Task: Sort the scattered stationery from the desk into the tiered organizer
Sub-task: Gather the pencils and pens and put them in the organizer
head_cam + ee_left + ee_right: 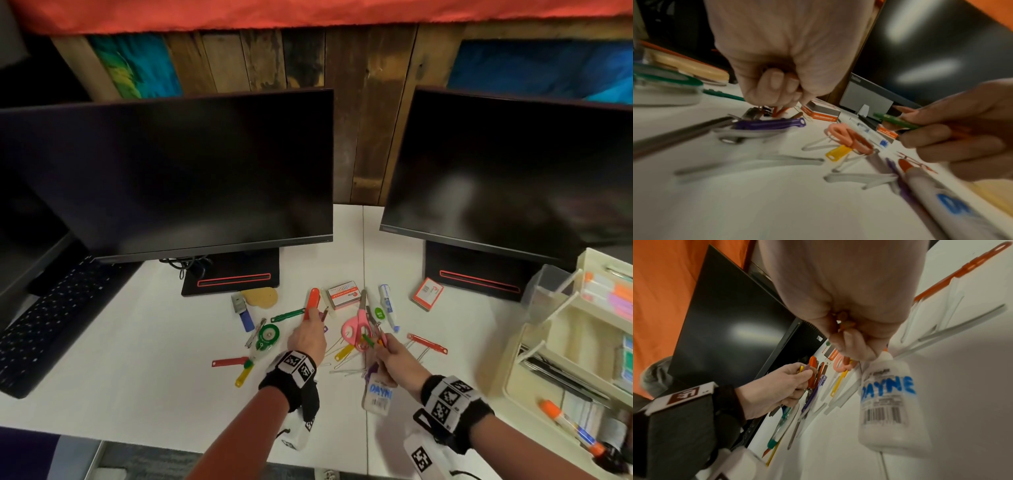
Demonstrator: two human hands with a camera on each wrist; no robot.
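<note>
My left hand (308,334) hovers over the middle of the white desk (154,359) and grips a few short coloured pencils (804,369), yellow and purple among them. In the left wrist view its fingers (774,84) are curled tight. A red cutter (312,301) lies just past them; I cannot tell if they touch. My right hand (387,349) holds a small bunch of pencils (371,341), green, orange and pink, the green one (896,121) sticking out. A white glue bottle (376,394) lies below that hand. The cream tiered organizer (548,349) stands at the right.
Pink scissors (356,329), a staple box (342,294), a correction pen (387,305), green correction tape (269,334), a red fastener (426,342) and coloured tags lie scattered between the hands. Two dark monitors (191,171) stand behind. A keyboard (44,318) lies at the left.
</note>
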